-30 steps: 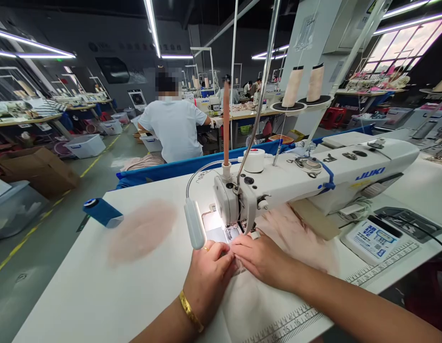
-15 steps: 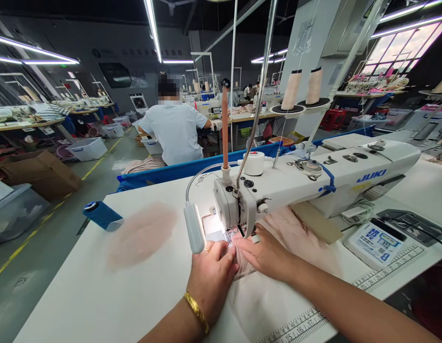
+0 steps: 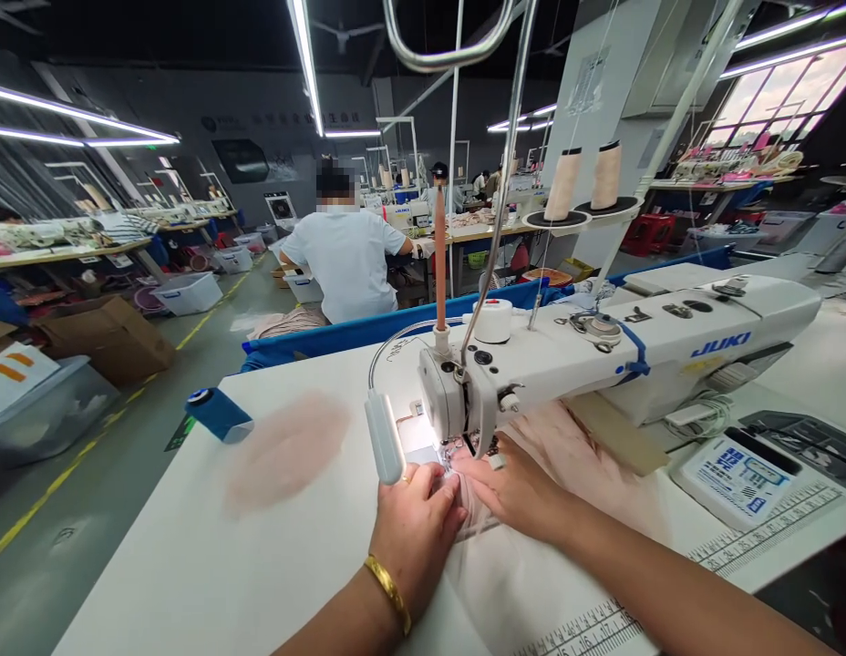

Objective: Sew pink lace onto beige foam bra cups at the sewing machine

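Observation:
Pale pink sheer fabric (image 3: 495,579) lies under the needle area of a white sewing machine (image 3: 560,364) and drapes over the table toward me. My left hand (image 3: 416,528), with a gold bangle at the wrist, pinches the fabric just in front of the presser foot (image 3: 450,453). Close against it on the right, my right hand (image 3: 522,487) grips the same cloth, its index finger reaching to the foot. The machine head partly covers the right fingertips. A small lit lamp (image 3: 385,437) hangs just above my left hand.
On the table's left are a blue thread cone (image 3: 219,415) and a sheer pink piece (image 3: 290,451). A white box (image 3: 737,478) and a printed ruler (image 3: 593,629) lie at the right. Beyond the blue cloth trough (image 3: 327,337) sits a person in a light shirt (image 3: 341,264).
The whole view has shifted slightly right and down. Both hands stay at the presser foot with the fabric, with little visible movement against the machine.

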The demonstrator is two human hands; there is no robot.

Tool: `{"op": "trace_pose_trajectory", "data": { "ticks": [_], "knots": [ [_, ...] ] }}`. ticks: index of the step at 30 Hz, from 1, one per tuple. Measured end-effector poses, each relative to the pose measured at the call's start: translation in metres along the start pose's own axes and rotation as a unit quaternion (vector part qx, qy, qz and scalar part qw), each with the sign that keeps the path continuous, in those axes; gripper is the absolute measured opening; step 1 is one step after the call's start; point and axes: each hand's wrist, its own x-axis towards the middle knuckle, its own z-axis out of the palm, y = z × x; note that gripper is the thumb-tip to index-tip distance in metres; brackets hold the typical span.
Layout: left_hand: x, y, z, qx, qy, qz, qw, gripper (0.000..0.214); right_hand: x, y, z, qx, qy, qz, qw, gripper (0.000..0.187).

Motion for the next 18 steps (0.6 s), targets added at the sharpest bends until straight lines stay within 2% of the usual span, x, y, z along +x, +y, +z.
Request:
{"op": "trace_pose_trajectory", "data": {
  "ticks": [6, 9, 11, 14, 15, 17, 18],
  "knots": [
    [-0.004, 0.001, -0.001, -0.005, 0.021, -0.012, 1.0, 0.017, -0.004, -0.007, -0.009, 0.063, 0.029, -0.026, 0.997, 0.033],
    [-0.008, -0.002, 0.003, -0.01, 0.031, -0.012, 0.999, 0.018, -0.016, -0.006, -0.004, 0.096, 0.0, -0.049, 0.994, 0.025],
    [-0.01, -0.005, 0.005, -0.016, 0.038, -0.012, 0.999, 0.018, -0.025, -0.005, 0.003, 0.127, -0.035, -0.093, 0.987, 0.018],
    [-0.011, -0.008, 0.003, -0.042, 0.036, -0.006, 0.998, 0.019, -0.034, -0.007, 0.01, 0.151, -0.054, -0.145, 0.976, 0.039],
    [-0.01, -0.009, 0.001, -0.055, 0.031, -0.003, 0.998, 0.022, -0.036, -0.009, 0.01, 0.147, -0.055, -0.141, 0.977, 0.035],
    [-0.009, -0.011, -0.003, -0.084, 0.014, 0.001, 0.996, 0.029, -0.036, -0.009, 0.006, 0.136, -0.067, -0.112, 0.982, 0.012],
    [-0.007, -0.013, -0.005, -0.1, 0.005, 0.004, 0.995, 0.034, -0.035, -0.009, 0.003, 0.136, -0.076, -0.093, 0.983, 0.01]
  ]
}}
